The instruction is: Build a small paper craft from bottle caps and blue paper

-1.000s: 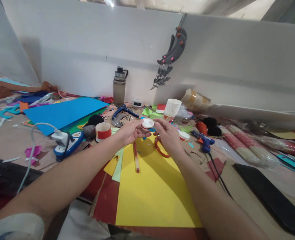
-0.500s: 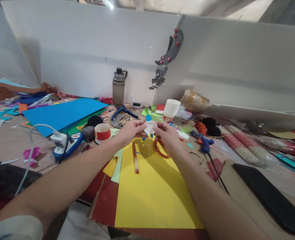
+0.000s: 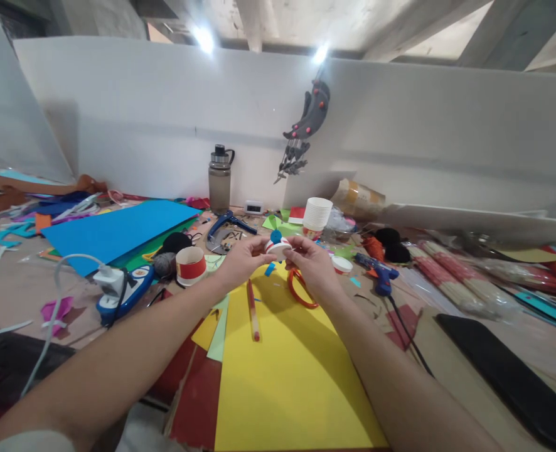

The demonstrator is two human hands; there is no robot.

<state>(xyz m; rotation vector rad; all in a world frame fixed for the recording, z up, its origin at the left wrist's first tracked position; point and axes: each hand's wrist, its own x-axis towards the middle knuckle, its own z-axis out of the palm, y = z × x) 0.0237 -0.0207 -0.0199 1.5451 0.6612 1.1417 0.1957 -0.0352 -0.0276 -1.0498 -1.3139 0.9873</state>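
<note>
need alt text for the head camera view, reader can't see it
A left hand and right hand together hold a small white-and-red piece, a blue disc at its top, above a yellow sheet on a cluttered table. A red pen lies on the sheet; a paper cup stands to the left.

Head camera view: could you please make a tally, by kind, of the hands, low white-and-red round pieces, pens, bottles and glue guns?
Left hand and right hand: 2
Held round piece and loose round piece: 2
Red pen: 1
Bottle: 1
Glue gun: 1
Total: 7
</note>
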